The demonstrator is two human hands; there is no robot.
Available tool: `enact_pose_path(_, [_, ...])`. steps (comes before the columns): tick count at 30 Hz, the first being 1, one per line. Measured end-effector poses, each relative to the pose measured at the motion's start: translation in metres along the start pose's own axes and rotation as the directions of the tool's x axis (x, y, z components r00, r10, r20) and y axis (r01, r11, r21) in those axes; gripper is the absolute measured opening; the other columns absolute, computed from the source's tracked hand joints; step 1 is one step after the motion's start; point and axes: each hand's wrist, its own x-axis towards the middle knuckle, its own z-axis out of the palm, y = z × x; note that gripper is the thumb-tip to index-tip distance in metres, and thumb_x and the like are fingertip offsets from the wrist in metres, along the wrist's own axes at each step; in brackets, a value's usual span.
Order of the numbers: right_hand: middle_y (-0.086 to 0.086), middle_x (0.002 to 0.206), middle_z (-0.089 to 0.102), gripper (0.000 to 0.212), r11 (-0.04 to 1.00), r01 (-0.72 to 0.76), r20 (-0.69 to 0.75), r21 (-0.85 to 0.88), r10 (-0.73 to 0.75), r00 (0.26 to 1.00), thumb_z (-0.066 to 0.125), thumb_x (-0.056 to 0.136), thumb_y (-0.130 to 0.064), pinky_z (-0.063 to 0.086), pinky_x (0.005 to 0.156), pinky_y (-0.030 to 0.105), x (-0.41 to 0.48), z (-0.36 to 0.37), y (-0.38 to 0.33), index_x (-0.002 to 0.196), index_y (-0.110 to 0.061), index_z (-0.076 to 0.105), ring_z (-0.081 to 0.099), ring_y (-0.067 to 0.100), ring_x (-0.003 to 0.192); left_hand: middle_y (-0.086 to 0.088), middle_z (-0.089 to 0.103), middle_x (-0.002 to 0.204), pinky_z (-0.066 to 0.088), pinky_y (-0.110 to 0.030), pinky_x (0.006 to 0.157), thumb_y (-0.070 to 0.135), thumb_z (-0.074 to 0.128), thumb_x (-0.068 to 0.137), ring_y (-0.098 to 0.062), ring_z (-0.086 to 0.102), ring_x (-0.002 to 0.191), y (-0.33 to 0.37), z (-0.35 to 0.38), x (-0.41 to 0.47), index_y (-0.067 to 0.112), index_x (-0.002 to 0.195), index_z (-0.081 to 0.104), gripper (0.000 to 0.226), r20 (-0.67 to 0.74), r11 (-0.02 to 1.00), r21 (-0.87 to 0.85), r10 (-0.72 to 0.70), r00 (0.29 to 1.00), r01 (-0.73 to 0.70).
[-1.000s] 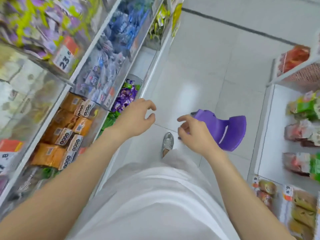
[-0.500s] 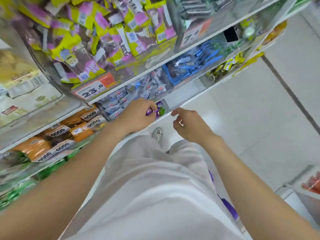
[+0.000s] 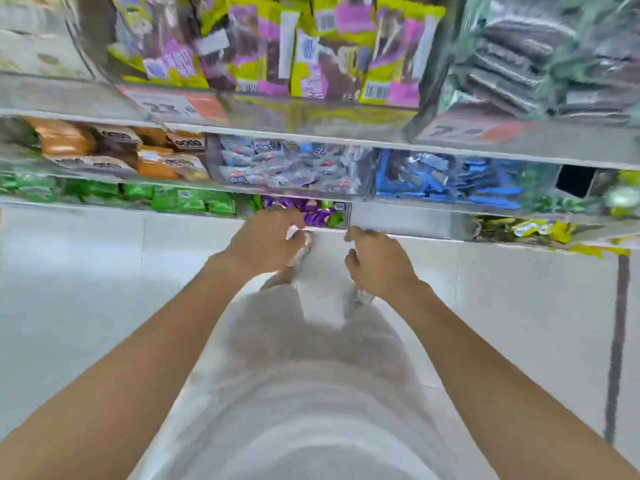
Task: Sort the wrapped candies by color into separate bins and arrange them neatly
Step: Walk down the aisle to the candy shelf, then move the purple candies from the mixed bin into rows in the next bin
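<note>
A clear bin [image 3: 342, 213] on the lowest shelf holds mixed purple candies [image 3: 317, 216] and green candies [image 3: 334, 220]. My left hand [image 3: 266, 242] is at the bin's front, fingers curled down into the purple candies. Motion blur hides whether it holds one. My right hand [image 3: 379, 263] hovers just right of the bin's front edge, fingers loosely curled with nothing in them. Both forearms reach forward over my white clothing.
Above are bins of grey-wrapped candies [image 3: 287, 168] and blue-wrapped candies [image 3: 450, 183]. Orange packs [image 3: 156, 162] and green packs [image 3: 180, 199] lie to the left, yellow packs [image 3: 533, 228] to the right, yellow-purple bags [image 3: 277, 46] on top. White floor tiles [image 3: 86, 289] lie below.
My view has swung to face the shelves straight on. Both hands moved from mid-aisle to the purple-and-green bin, the left reaching into it. The purple object on the floor is out of view.
</note>
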Motion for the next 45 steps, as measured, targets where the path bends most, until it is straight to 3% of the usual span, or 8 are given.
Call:
enact_pose_path(9, [0.009,0.108,0.069,0.034,0.983,0.117,0.058,-0.139,-0.110,0.992,0.055,0.091,-0.023,0.051,0.088,0.043,0.035,0.082,0.045,0.124,-0.017,0.062,0.066,0.034,0.099,0.000,0.068,0.111,0.054,-0.040,0.093,0.033,0.061,0.096,-0.021,0.065,0.104,-0.036,0.095,0.041,0.027,0.116,0.069,0.023,0.041,0.995,-0.050,-0.081,0.996,0.083])
enact_pose_path(14, [0.007,0.095,0.067,0.035,0.975,0.151,-0.206,-0.165,-0.184,0.961,0.051,0.079,-0.022,0.050,0.085,0.042,0.110,0.158,0.053,0.107,-0.015,0.072,0.065,0.033,0.088,-0.003,0.067,0.110,0.055,-0.043,0.090,0.029,0.057,0.095,-0.027,0.066,0.102,-0.104,0.155,0.104,0.026,0.120,0.068,0.027,-0.064,0.999,-0.028,-0.019,0.998,0.017])
enact_pose_path(18, [0.007,0.086,0.062,0.023,0.943,0.268,-0.496,-0.197,-0.332,0.803,0.053,0.081,-0.020,0.045,0.081,0.043,0.178,0.227,0.064,0.094,-0.013,0.071,0.060,0.033,0.083,0.001,0.059,0.100,0.054,-0.042,0.081,0.027,0.043,0.089,-0.027,0.061,0.094,-0.157,0.212,0.162,0.022,0.110,0.068,0.033,-0.317,0.989,-0.010,0.138,0.938,-0.149])
enact_pose_path(24, [0.004,0.091,0.068,0.018,0.904,0.374,-0.761,-0.206,-0.389,0.520,0.060,0.083,-0.012,0.048,0.084,0.049,0.235,0.297,0.079,0.094,-0.011,0.075,0.063,0.033,0.083,-0.002,0.062,0.087,0.049,-0.038,0.066,0.010,0.056,0.079,-0.026,0.059,0.079,-0.216,0.272,0.218,0.009,0.088,0.071,0.017,-0.685,0.917,0.145,0.364,0.631,-0.371])
enact_pose_path(27, [0.001,0.094,0.066,0.017,0.935,0.328,-0.761,-0.133,-0.309,0.571,0.059,0.081,-0.017,0.047,0.084,0.048,0.235,0.302,0.070,0.094,-0.015,0.070,0.061,0.031,0.088,-0.005,0.066,0.091,0.049,-0.042,0.072,0.008,0.056,0.081,-0.030,0.061,0.082,-0.228,0.286,0.233,0.006,0.091,0.073,0.020,-0.723,0.868,0.255,0.464,0.512,-0.426])
enact_pose_path(31, [-0.002,0.096,0.063,0.022,0.971,0.188,-0.736,-0.149,-0.235,0.634,0.050,0.084,-0.026,0.042,0.083,0.046,0.225,0.296,0.064,0.101,-0.023,0.064,0.056,0.028,0.094,0.000,0.067,0.092,0.046,-0.048,0.077,0.013,0.056,0.085,-0.031,0.060,0.085,-0.231,0.281,0.234,0.015,0.092,0.074,0.019,-0.752,0.863,0.322,0.482,0.449,-0.388])
enact_pose_path(36, [0.001,0.100,0.068,0.027,0.971,0.196,-0.692,-0.140,-0.238,0.682,0.051,0.085,-0.026,0.050,0.085,0.045,0.198,0.306,0.067,0.107,-0.022,0.065,0.062,0.030,0.098,0.005,0.063,0.099,0.047,-0.051,0.087,0.027,0.053,0.085,-0.028,0.058,0.095,-0.240,0.287,0.219,0.027,0.098,0.072,0.022,-0.724,0.902,0.260,0.418,0.548,-0.344])
enact_pose_path(45, [0.007,0.108,0.064,0.032,0.950,0.114,-0.617,-0.291,-0.277,0.737,0.057,0.086,-0.022,0.052,0.081,0.043,0.157,0.297,0.081,0.118,-0.020,0.062,0.061,0.034,0.104,0.005,0.057,0.114,0.048,-0.049,0.093,0.027,0.061,0.086,-0.028,0.055,0.104,-0.201,0.301,0.173,0.031,0.112,0.067,0.027,-0.691,0.904,0.219,0.409,0.596,-0.367])
